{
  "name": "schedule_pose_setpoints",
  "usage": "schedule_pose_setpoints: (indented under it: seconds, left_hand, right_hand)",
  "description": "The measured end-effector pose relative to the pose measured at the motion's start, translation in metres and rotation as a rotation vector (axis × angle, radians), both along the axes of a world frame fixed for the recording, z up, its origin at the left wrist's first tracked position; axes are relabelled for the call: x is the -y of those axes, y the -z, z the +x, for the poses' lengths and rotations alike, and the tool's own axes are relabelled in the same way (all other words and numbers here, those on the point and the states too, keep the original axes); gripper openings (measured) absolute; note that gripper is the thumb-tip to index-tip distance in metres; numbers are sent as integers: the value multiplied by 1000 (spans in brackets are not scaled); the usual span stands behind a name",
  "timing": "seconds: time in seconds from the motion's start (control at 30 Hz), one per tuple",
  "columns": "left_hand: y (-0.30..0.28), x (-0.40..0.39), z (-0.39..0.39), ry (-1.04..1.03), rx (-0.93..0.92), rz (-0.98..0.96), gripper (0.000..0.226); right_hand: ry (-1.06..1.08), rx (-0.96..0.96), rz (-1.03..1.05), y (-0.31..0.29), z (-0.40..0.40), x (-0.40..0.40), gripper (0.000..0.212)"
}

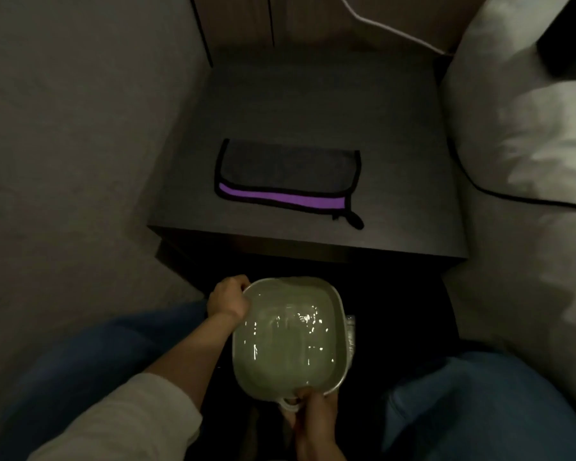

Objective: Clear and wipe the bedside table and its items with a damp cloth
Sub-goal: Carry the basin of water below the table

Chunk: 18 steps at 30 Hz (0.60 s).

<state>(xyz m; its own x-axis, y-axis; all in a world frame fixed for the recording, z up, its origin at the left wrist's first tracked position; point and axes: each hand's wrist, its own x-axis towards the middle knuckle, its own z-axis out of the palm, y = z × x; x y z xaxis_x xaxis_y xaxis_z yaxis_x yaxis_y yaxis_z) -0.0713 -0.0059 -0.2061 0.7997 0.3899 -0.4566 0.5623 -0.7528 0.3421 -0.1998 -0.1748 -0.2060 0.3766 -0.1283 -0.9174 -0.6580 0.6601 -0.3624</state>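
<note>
A pale green basin full of water sits low in front of the dark bedside table, between my knees. My left hand grips the basin's far left rim. My right hand holds the near rim by its small handle. On the table top lies a folded dark grey cloth with a black border and a purple strip along its near edge.
A white pillow and bedding with black piping press against the table's right side. A grey wall closes in the left. A white cable runs down the wooden panel behind the table.
</note>
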Motion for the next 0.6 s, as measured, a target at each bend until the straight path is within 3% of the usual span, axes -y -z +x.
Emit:
schedule_pose_setpoints:
  seconds: [0.33, 0.47, 0.6]
  left_hand:
    - [4, 4, -4, 15, -19, -4, 16]
    - [4, 6, -5, -11, -22, 2, 20]
    - [4, 7, -4, -10, -52, 1, 18]
  right_hand:
    - [-55, 28, -202, 20, -5, 1, 82]
    - [-119, 138, -358, 20, -8, 0, 77]
    - [-135, 188, -364, 20, -7, 4, 77]
